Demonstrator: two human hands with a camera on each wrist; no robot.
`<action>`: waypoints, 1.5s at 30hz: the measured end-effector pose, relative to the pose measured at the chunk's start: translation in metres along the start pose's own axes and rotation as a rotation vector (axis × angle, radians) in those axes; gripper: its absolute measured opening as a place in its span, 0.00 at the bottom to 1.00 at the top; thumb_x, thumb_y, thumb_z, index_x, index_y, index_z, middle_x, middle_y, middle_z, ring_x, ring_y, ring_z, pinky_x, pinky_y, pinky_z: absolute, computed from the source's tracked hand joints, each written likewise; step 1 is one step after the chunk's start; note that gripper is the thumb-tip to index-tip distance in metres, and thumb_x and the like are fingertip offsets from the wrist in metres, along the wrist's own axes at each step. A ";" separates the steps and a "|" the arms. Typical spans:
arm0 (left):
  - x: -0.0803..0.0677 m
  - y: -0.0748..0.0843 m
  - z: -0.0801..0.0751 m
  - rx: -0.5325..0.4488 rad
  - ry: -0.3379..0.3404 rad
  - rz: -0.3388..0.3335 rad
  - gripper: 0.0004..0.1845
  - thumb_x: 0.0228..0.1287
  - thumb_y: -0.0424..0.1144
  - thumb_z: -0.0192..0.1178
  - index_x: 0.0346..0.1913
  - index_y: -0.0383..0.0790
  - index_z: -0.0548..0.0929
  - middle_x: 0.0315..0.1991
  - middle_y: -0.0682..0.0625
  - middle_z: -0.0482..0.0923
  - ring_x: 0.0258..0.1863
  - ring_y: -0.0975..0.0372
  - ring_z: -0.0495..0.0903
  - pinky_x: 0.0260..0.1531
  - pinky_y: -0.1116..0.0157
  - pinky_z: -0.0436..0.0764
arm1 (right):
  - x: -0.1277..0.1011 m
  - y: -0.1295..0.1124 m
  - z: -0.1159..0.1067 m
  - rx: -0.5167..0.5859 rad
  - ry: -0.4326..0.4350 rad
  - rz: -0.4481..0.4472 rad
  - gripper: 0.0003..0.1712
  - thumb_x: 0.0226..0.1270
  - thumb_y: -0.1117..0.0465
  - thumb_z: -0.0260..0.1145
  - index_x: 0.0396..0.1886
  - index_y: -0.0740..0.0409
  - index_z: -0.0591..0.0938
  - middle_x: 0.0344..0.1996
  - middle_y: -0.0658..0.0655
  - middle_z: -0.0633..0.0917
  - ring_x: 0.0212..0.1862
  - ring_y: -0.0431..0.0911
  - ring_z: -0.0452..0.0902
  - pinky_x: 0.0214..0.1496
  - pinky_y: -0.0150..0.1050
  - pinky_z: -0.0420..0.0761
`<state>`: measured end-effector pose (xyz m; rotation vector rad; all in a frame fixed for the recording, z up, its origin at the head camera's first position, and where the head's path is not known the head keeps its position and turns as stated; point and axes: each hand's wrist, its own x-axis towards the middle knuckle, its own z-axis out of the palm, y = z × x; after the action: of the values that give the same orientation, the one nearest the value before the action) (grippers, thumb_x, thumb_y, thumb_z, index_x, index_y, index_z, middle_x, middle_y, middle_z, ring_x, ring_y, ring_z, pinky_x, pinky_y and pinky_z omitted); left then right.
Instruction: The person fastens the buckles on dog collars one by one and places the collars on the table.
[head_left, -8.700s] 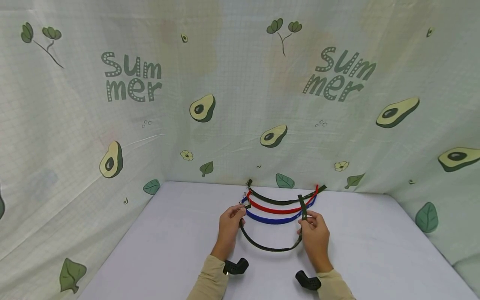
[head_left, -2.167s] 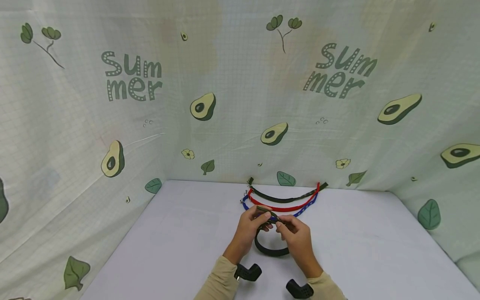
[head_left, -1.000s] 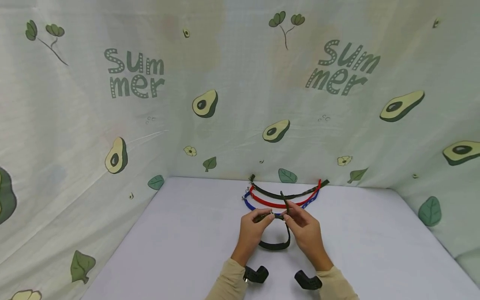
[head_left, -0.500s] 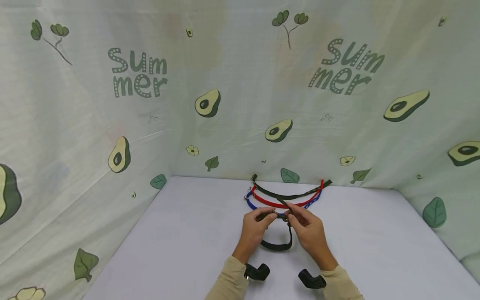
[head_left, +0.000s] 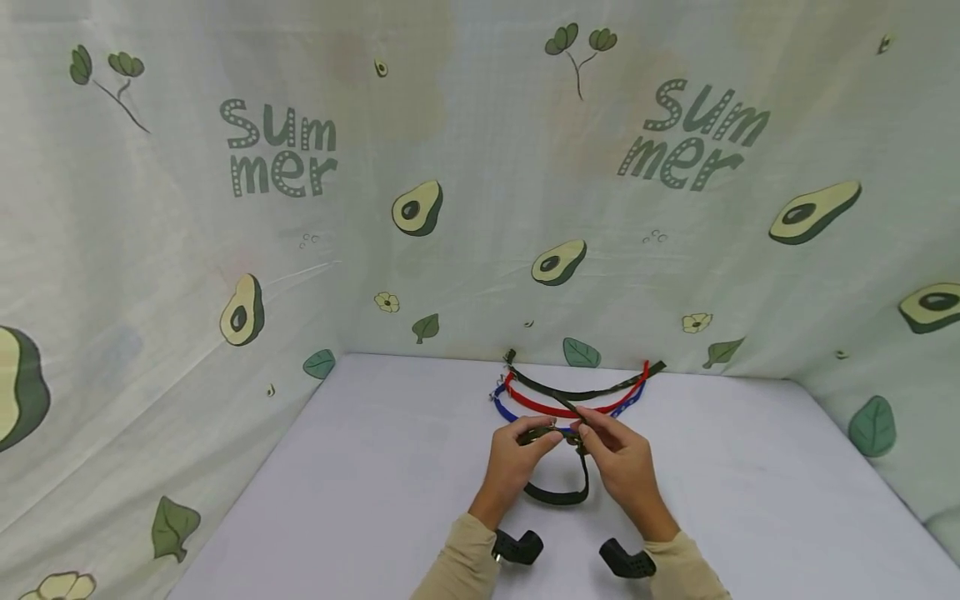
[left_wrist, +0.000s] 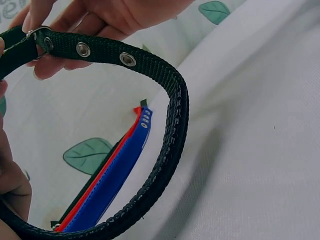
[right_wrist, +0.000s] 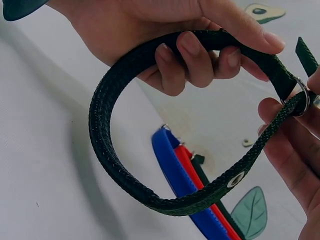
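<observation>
A dark green pet collar (head_left: 557, 498) hangs as a loop between both hands, low over the table. My left hand (head_left: 516, 462) grips its upper left part; in the right wrist view, that hand's fingers (right_wrist: 192, 52) curl round the webbing. My right hand (head_left: 624, 467) pinches the strap beside a metal ring (right_wrist: 306, 97), close to the left fingertips. The strap's free tip (right_wrist: 306, 52) points away past the ring. Metal eyelets (left_wrist: 127, 59) line the strap in the left wrist view. Fingers partly hide the joined section.
Behind the hands, another dark green collar (head_left: 573, 396), a red collar (head_left: 542, 407) and a blue collar (head_left: 502, 408) lie in nested curves on the white table (head_left: 375, 500). A patterned curtain (head_left: 480, 167) closes off the back. Black wrist cameras (head_left: 521, 547) jut inward from both sleeves.
Earlier the held collar hung as a wide U, its ends apart. The hands came together and it became a closed loop. Its upright free end has since tipped back toward the left.
</observation>
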<state>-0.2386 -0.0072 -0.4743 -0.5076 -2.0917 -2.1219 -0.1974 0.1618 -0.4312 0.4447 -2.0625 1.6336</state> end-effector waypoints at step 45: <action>-0.004 -0.004 0.013 -0.012 0.092 0.038 0.12 0.62 0.41 0.72 0.47 0.42 0.88 0.42 0.54 0.85 0.41 0.62 0.82 0.41 0.69 0.82 | 0.001 0.028 0.007 -0.278 0.146 -0.003 0.13 0.60 0.76 0.62 0.33 0.56 0.86 0.35 0.52 0.85 0.36 0.47 0.86 0.31 0.31 0.83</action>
<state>-0.2341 0.0051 -0.4795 -0.4389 -2.0054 -2.0967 -0.2141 0.1615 -0.4549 0.2257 -2.1328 1.3077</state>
